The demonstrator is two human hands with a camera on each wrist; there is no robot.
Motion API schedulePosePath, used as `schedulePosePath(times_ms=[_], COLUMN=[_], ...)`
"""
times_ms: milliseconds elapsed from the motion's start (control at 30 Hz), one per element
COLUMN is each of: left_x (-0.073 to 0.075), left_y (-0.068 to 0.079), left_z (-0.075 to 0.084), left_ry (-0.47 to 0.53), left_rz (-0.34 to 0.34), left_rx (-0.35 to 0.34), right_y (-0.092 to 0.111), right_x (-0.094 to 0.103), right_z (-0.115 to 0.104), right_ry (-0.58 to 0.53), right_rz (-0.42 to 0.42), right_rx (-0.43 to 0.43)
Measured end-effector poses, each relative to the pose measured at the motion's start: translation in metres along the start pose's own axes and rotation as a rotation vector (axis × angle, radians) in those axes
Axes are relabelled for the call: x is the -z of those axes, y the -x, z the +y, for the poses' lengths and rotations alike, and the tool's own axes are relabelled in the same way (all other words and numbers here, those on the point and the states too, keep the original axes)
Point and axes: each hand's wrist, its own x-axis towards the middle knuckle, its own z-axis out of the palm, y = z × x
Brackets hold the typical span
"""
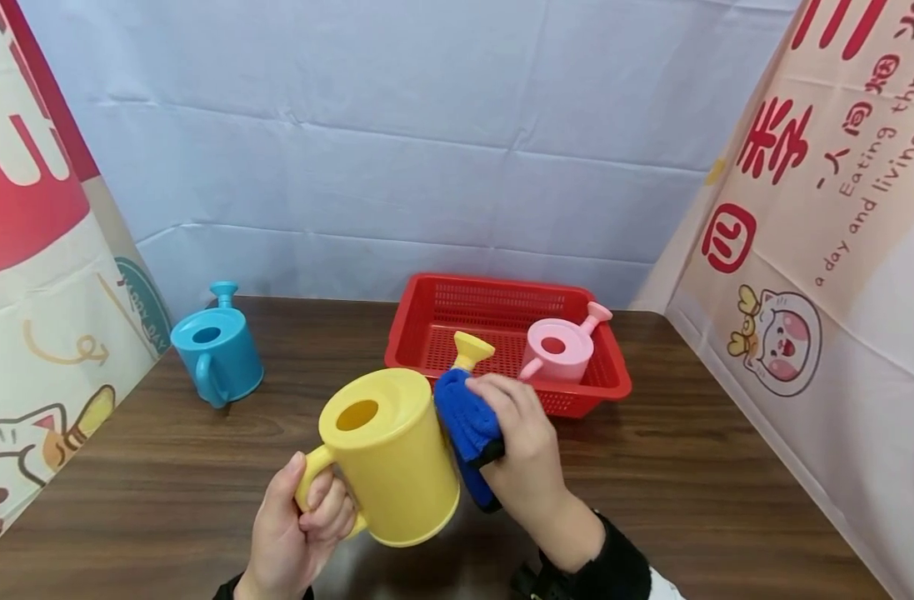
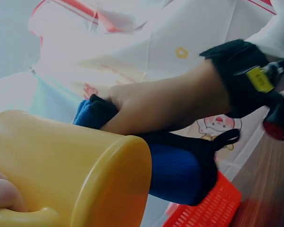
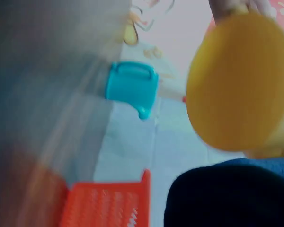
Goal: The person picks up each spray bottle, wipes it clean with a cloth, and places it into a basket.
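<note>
The left hand (image 1: 307,517) gripped the handle of the yellow watering can (image 1: 407,471), raised above the tabletop (image 1: 127,492), long axis slanting, base down, spout (image 1: 473,350) pointing away and rightward. The right hand (image 1: 522,442) clasped a blue cloth (image 1: 466,412) about that spout. Beyond, the red basket (image 1: 614,388) bounded movement forward; tabletop stretched leftward toward the blue can (image 1: 239,358).

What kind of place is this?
Probably a makeshift play or filming corner: a brown wood-grain table stands before a plain pale-blue cloth backdrop, with a cream, red-lettered cloth hanging at the right.
</note>
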Motion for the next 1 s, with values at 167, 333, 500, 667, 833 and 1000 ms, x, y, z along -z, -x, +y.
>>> schedulePosePath(times_ms=[167,333,500,667,833,1000], left_x=[0.004,0.007,0.007,0.006,0.004,0.003], left_y=[0.001,0.002,0.001,0.002,0.003,0.003], left_z=[0.002,0.003,0.002,0.0,-0.002,-0.002], left_ry=[-0.009,-0.02,-0.037,-0.071,-0.073,-0.058], left_rz=[0.042,0.084,0.065,0.038,0.011,-0.004], left_rx=[0.0,0.011,0.013,-0.01,-0.028,-0.024], right_y=[0.011,0.013,0.008,0.004,-0.001,-0.003], right_x=[-0.004,-0.006,-0.004,-0.003,-0.002,0.0], right_z=[-0.004,0.0,0.005,0.007,0.011,0.012], right_ry=[-0.167,-0.247,-0.169,-0.083,0.01,0.041], right_rz=[-0.091,-0.151,-0.16,-0.119,-0.026,0.01], right_rx=[-0.074,-0.095,-0.095,-0.098,-0.083,-0.107])
